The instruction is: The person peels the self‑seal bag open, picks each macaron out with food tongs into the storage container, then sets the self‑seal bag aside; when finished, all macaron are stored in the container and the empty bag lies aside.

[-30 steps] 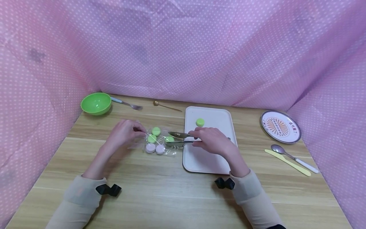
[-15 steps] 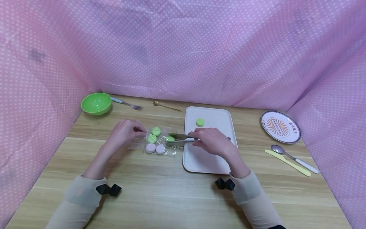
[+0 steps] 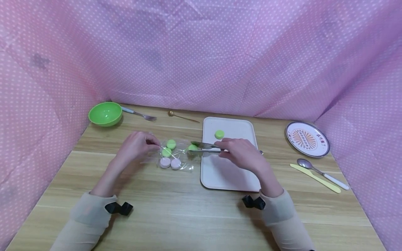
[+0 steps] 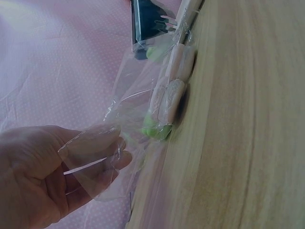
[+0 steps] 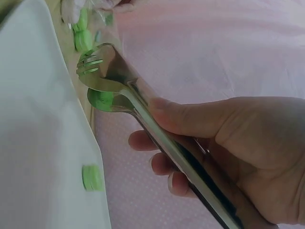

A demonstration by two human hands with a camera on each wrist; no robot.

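In the head view my left hand pinches the left edge of a clear plastic bag between thumb and fingers. Inside the bag lie two green macarons and two pale purple macarons. My right hand grips metal serving tongs with one forked end and one spoon-shaped end. Between the ends of the tongs sits another green macaron, at the bag's right end close to the tray edge. A single green macaron rests on the white tray.
A green bowl and a fork stand at the back left. Behind the bag lies a small gold spoon. On the right are a patterned plate, a silver spoon and a yellow knife.
My right hand and the tongs have shifted right, bringing the green macaron between their ends nearer the tray. The left hand stays in place on the bag.
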